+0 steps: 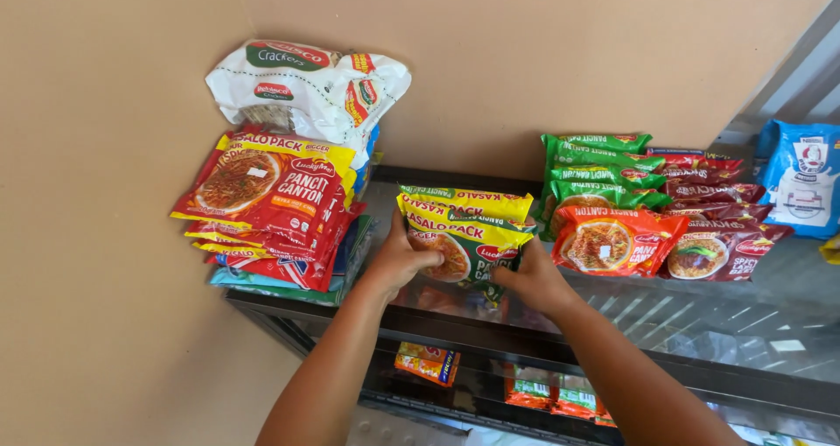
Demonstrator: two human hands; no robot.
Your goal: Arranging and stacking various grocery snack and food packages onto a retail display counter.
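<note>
Green-and-yellow noodle packs (468, 231): a short stack of flat multi-pack pouches lying on the glass surface (700, 319) of a display case, held between both hands. Judged light, soft and crinkly; the film wrap looks slick, and the dry noodle blocks inside are likely brittle, so squeezing hard would crack them. Best hold, as I judge it: the two short side edges, with support under the near edge so the stack does not fan out or slide.

Left hand (398, 258): fingers curled around the left edge of the top pack, thumb lying over its printed face, remaining fingers tucked against the side. Closed on the pack, not spread.

Right hand (529, 280): fingers bent and pressed together on the near right corner of the same stack, tips hidden under the wrap edge; cannot tell how far they reach beneath.

Below the fingers, through the glass: small orange and green packets (426, 363) on the case's lower shelf.

Left of the left fingers, just beside: a pile of red noodle packs (271, 205) stacked against the tan wall (96, 236). Atop that pile, farther back, a white cracker bag (306, 87), slumped and tilted.

Right of the right fingers, near: an orange-red noodle pack (612, 240) and a dark maroon pack (717, 249) fronting their stacks. Behind them, green packs (599, 161) layered toward the wall.

Far right, well apart: a blue-and-white bag (801, 183) leaning upright.
</note>
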